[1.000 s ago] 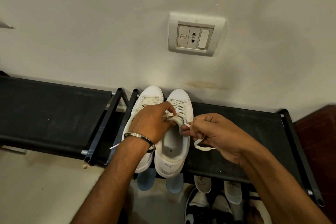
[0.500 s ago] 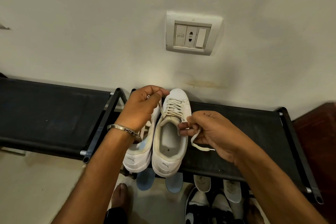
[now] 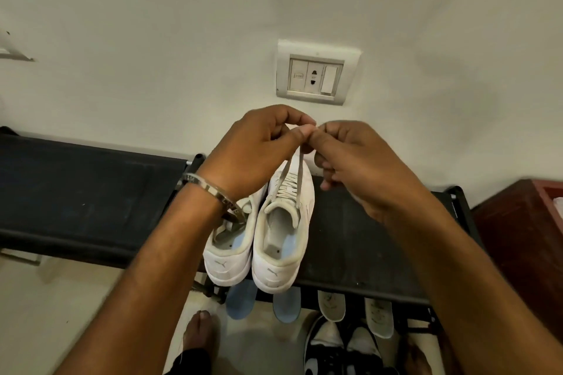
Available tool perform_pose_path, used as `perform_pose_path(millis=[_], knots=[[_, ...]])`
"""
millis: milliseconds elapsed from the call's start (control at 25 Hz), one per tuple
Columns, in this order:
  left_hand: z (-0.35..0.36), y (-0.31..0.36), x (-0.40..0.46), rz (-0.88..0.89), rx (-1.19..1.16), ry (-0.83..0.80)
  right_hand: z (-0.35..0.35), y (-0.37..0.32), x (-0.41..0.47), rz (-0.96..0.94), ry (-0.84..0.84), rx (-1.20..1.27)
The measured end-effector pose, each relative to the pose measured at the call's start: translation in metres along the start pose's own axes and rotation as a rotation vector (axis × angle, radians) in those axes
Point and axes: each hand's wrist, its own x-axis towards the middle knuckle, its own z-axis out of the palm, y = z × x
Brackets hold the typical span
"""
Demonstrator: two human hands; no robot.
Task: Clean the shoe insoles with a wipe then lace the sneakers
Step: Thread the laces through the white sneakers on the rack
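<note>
On the black shelf (image 3: 359,240) against the wall, two white sneakers stand side by side, touching, their long axes running from the person toward the wall: toes at the wall, heels at the near edge and jutting slightly past it. The right sneaker (image 3: 285,240) is laced up its front, and both ends of its lace (image 3: 297,167) rise from the top eyelets, converging upward. The left hand (image 3: 259,146) pinches the lace between thumb and forefinger; the right hand (image 3: 350,161) pinches it just beside, the two thumbs nearly touching above the toe, its other fingers loosely curled. The left sneaker (image 3: 228,256) is partly hidden under the left wrist, which wears a metal bangle (image 3: 210,189).

Both sneakers look off-white and a little grubby at the collar, with a small logo on each heel; a pale blue patch shows inside each opening.

Black shelf lies bare to the right of the pair and on the neighbouring shelf (image 3: 85,198) to the left. Below the near edge, blue insoles (image 3: 240,301) and other shoes poke out.
</note>
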Motion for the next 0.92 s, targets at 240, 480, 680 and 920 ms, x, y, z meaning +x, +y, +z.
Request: perform_pose_path(millis=[240, 480, 680, 920], knots=[[-0.028, 0.045, 0.019, 0.010, 0.218, -0.220, -0.030, -0.050, 0.000, -0.102, 0.045, -0.069], [-0.025, 0.072, 0.028, -0.029, 0.451, -0.175, -0.036, -0.099, -0.017, -0.278, 0.158, -0.061], [-0.037, 0.081, 0.027, -0.041, 0.510, -0.045, -0.022, -0.061, -0.043, 0.054, 0.335, 0.595], [-0.037, 0.086, 0.019, -0.048, 0.474, -0.080, 0.045, 0.005, -0.033, 0.803, -0.100, 1.154]])
